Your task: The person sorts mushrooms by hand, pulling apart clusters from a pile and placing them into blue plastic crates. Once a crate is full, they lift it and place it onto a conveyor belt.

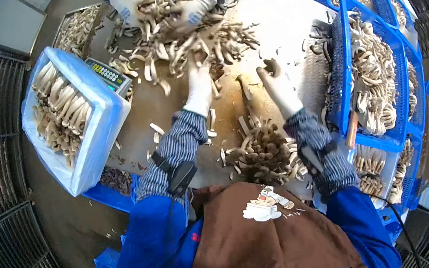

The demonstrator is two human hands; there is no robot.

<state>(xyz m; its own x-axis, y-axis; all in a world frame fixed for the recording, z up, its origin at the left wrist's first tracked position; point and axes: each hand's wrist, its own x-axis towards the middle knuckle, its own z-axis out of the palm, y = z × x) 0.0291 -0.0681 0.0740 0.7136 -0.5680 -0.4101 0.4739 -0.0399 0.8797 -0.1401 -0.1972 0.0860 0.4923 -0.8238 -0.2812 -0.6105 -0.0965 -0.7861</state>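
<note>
My left hand (199, 86), in a white glove with darkened fingertips, reaches to the near edge of a large heap of long-stemmed mushrooms (177, 54). Its fingers are closed on a few mushrooms (215, 89), partly hidden by the hand. Gloved the same way, my right hand (280, 88) hovers over the table on the right, fingers bent and apart with nothing between them. Between my hands a single mushroom (245, 89) lies on the wet tabletop (233, 108). Close to my apron sits a bunch of brown-capped mushrooms (264, 151).
Across the table, a co-worker's gloved hands (193, 12) are in the heap. A lined box of mushrooms (64, 111) stands at left beside a digital scale (107, 73). Blue baskets of mushrooms (373, 71) line the right, with a wooden handle (351, 130) at one basket's edge.
</note>
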